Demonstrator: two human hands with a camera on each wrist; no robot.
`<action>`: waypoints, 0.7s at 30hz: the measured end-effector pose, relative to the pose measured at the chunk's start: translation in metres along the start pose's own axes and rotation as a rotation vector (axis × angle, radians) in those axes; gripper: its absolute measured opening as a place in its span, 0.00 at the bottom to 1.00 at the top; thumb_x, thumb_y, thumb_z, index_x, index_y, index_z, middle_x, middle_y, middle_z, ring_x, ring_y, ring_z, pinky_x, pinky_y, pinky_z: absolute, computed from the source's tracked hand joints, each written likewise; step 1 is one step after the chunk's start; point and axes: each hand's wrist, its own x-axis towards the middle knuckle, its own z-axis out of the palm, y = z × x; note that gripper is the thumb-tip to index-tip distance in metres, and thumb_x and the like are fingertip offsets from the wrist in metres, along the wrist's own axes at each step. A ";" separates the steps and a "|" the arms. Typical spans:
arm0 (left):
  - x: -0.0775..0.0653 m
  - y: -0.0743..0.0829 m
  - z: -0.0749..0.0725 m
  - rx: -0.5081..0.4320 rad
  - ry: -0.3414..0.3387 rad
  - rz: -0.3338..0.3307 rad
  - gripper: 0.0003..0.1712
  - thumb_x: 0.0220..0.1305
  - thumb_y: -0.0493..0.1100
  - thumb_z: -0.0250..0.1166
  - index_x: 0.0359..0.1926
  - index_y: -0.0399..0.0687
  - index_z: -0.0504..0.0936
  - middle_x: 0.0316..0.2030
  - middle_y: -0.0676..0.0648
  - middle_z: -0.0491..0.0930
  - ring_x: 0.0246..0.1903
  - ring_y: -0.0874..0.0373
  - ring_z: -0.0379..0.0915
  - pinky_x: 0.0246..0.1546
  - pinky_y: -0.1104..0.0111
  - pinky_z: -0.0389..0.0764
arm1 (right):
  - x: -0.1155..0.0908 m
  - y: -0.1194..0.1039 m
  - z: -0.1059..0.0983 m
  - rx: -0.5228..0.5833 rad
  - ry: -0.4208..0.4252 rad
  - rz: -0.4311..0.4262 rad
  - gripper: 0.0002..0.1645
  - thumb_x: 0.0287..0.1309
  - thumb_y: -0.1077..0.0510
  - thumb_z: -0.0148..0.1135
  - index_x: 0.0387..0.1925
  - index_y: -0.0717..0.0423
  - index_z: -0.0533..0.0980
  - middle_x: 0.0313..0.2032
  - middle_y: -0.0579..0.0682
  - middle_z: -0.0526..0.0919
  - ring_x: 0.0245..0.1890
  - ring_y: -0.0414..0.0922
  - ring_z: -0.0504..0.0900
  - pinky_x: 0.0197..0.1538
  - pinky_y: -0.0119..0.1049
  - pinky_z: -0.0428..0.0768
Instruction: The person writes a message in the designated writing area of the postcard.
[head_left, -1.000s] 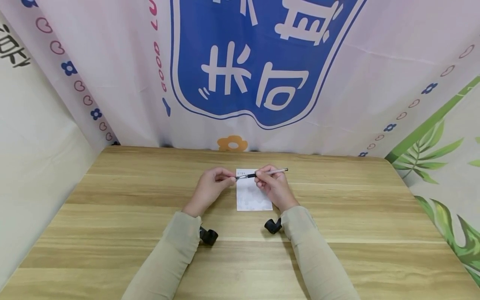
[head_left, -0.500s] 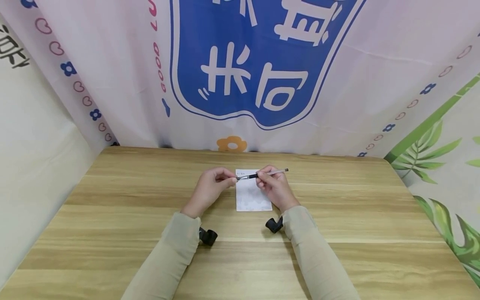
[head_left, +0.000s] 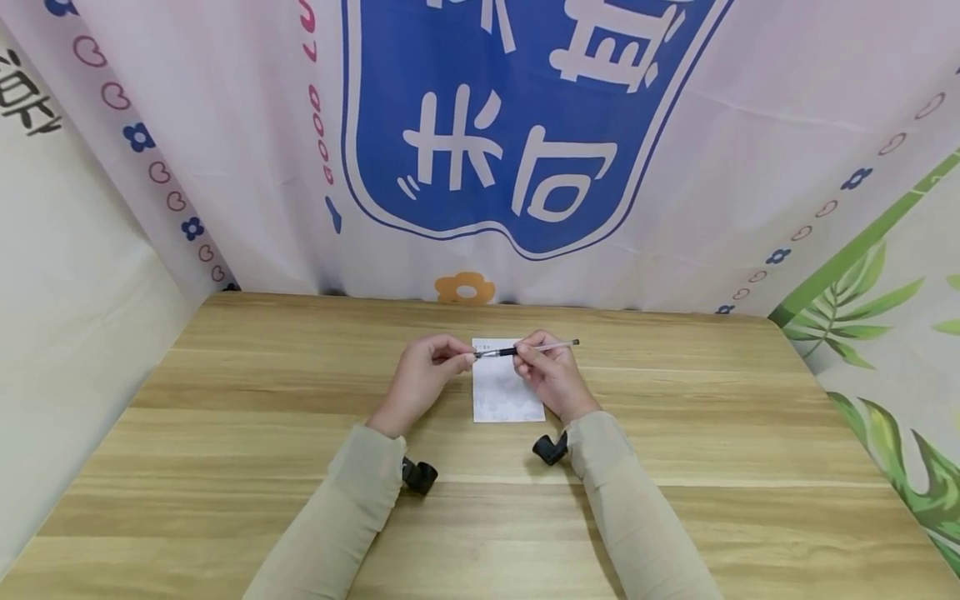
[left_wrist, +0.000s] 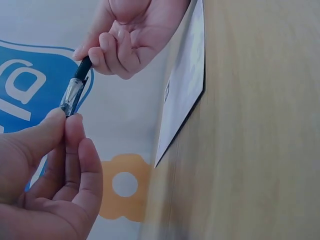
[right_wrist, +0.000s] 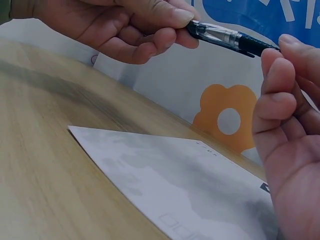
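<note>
Both hands hold one capped pen [head_left: 564, 343] above a white sheet of paper [head_left: 508, 396]. Thumb and fingertips of my left hand [head_left: 424, 373] pinch the closed end of the clear cap [right_wrist: 220, 33], which has a dark clip. My right hand [head_left: 553, 377] grips the pen at its black grip section [left_wrist: 84, 67], fingers curled. Beyond that hand the clear barrel points to the right. In both wrist views the cap sits over the pen's writing end, between the two hands. The pen tip cannot be made out clearly.
The sheet lies flat on a wooden table [head_left: 285, 433], with small print near its top left. A curtain [head_left: 247, 167] with a blue emblem and an orange flower hangs at the table's back edge. Black wrist cameras [head_left: 420, 477] project inward from the sleeves.
The right hand and the pen have shifted very slightly to the right. Both hands keep their hold on it; the paper has not moved.
</note>
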 end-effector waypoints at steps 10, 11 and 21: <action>0.002 -0.003 0.004 -0.031 0.004 0.053 0.06 0.68 0.37 0.68 0.41 0.38 0.87 0.37 0.43 0.86 0.39 0.54 0.84 0.42 0.68 0.85 | 0.000 -0.001 -0.002 0.013 -0.012 -0.017 0.05 0.63 0.63 0.69 0.32 0.56 0.80 0.28 0.49 0.85 0.27 0.37 0.81 0.31 0.24 0.76; 0.002 -0.004 0.004 -0.037 0.001 0.051 0.06 0.68 0.37 0.67 0.41 0.38 0.87 0.37 0.43 0.86 0.39 0.53 0.84 0.42 0.68 0.85 | 0.000 -0.001 -0.003 0.017 -0.014 -0.014 0.05 0.63 0.64 0.69 0.32 0.57 0.80 0.28 0.49 0.85 0.27 0.37 0.81 0.31 0.24 0.76; 0.005 -0.011 0.000 -0.101 -0.048 -0.009 0.12 0.69 0.40 0.67 0.47 0.35 0.85 0.42 0.39 0.85 0.43 0.50 0.84 0.47 0.67 0.84 | 0.002 0.000 -0.001 -0.024 0.003 -0.004 0.15 0.69 0.73 0.52 0.31 0.56 0.79 0.28 0.50 0.84 0.28 0.40 0.81 0.31 0.25 0.77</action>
